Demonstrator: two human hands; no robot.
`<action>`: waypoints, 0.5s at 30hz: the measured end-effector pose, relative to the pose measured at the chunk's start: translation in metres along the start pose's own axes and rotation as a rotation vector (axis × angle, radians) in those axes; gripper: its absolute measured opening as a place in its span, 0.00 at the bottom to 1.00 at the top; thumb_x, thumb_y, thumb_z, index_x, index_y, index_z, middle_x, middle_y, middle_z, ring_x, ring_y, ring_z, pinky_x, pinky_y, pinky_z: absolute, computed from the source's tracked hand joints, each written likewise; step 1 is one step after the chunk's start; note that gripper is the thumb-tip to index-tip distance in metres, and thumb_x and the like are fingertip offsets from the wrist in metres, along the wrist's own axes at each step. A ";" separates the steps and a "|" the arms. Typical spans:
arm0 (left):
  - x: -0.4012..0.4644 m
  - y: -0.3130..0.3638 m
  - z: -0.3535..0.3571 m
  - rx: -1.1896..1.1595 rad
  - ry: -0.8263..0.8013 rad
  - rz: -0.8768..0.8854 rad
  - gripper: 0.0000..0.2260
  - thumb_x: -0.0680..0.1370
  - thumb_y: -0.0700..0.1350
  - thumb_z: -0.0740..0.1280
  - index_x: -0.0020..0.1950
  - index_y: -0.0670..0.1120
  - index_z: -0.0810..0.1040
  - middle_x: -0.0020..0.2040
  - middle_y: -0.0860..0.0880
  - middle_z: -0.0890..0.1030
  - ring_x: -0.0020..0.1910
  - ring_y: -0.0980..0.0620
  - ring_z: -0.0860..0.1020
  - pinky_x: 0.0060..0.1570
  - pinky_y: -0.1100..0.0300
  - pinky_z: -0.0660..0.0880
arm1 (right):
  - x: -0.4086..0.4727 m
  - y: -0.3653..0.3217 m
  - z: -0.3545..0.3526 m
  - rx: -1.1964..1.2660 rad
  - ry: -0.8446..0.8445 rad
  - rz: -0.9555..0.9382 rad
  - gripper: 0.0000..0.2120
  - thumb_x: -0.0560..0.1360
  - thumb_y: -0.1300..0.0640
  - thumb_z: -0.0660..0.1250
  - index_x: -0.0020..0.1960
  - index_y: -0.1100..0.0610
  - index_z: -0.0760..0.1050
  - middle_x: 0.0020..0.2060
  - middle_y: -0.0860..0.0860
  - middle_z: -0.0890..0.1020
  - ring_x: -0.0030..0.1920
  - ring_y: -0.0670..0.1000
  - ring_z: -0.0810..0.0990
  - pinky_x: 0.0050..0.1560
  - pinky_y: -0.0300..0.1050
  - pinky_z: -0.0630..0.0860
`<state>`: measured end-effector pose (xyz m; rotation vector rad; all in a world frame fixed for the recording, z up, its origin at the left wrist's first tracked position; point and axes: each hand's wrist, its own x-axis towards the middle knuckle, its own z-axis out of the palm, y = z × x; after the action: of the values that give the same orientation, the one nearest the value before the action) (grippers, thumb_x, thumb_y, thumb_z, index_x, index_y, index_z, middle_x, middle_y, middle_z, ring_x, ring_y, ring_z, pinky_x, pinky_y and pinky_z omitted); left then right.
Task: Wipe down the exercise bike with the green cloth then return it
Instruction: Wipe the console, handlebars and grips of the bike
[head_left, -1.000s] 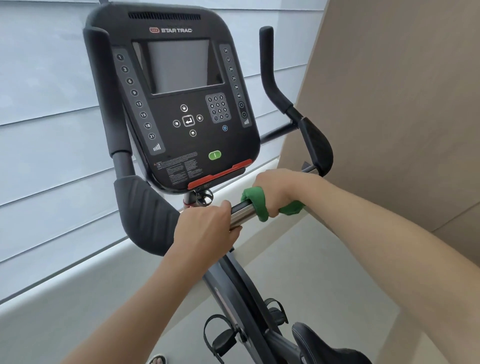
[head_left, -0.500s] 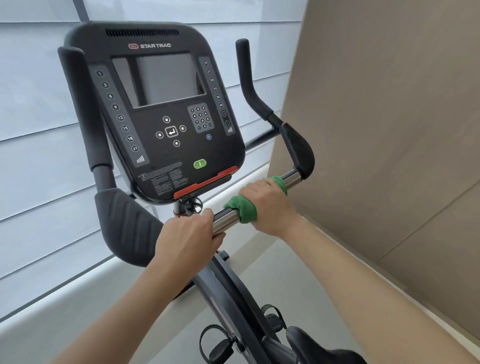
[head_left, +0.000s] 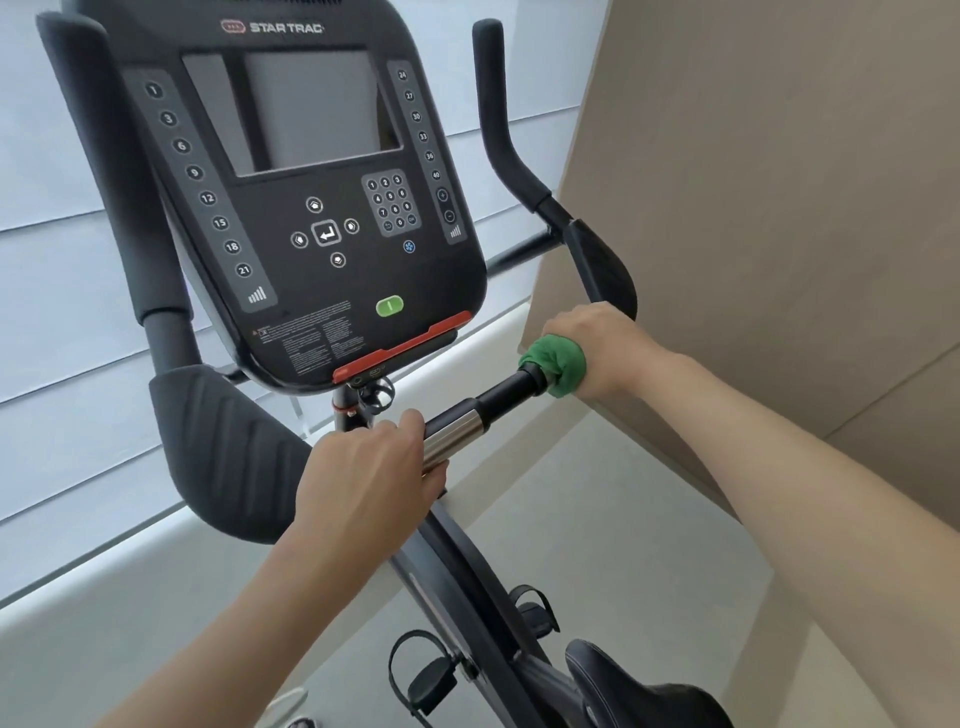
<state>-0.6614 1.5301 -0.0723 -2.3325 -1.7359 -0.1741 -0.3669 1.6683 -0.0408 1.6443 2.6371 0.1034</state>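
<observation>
- right hand (head_left: 597, 349) curled round the green cloth (head_left: 555, 365), which is wrapped around the black part of the handlebar (head_left: 501, 397) near its right end, just below the right padded elbow rest (head_left: 602, 267).
- cloth bunched between palm and bar, green showing only on the side facing the console (head_left: 311, 197).
- left hand (head_left: 371, 470) gripping the same bar nearer the centre post, fingers closed over the shiny metal sleeve (head_left: 454, 439); no cloth under it.
- bare stretch of metal and black bar between the two hands, so the cloth sits well apart from the left hand.
- exercise bike (head_left: 447, 582) seen from above: console upright ahead with a dark screen, left elbow rest (head_left: 218, 447) at lower left, saddle (head_left: 623, 680) and pedals (head_left: 431, 675) toward the bottom edge.
- pale floor (head_left: 623, 545) beneath, tan wall (head_left: 779, 182) close on the right.
</observation>
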 end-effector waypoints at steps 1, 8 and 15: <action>0.000 0.000 -0.002 0.000 0.000 -0.002 0.17 0.81 0.64 0.60 0.46 0.51 0.67 0.31 0.54 0.71 0.25 0.52 0.70 0.27 0.59 0.66 | 0.003 -0.002 -0.009 0.031 -0.115 0.082 0.15 0.63 0.53 0.77 0.44 0.47 0.74 0.40 0.45 0.79 0.40 0.50 0.77 0.45 0.50 0.79; -0.002 0.001 -0.009 -0.028 0.017 -0.014 0.17 0.81 0.63 0.61 0.46 0.51 0.68 0.31 0.54 0.74 0.26 0.51 0.74 0.30 0.57 0.76 | 0.008 -0.030 -0.042 0.131 -0.427 0.243 0.23 0.61 0.62 0.77 0.46 0.41 0.74 0.45 0.50 0.82 0.43 0.55 0.83 0.44 0.54 0.86; -0.003 0.000 -0.008 -0.017 0.034 -0.005 0.17 0.79 0.62 0.64 0.45 0.49 0.68 0.30 0.54 0.71 0.25 0.48 0.70 0.28 0.58 0.64 | -0.009 -0.105 -0.009 -0.063 -0.123 -0.093 0.16 0.69 0.47 0.73 0.48 0.43 0.67 0.43 0.44 0.75 0.45 0.52 0.76 0.54 0.56 0.72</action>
<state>-0.6615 1.5256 -0.0653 -2.3235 -1.7309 -0.2297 -0.4581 1.6139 -0.0393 1.4575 2.5847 0.0793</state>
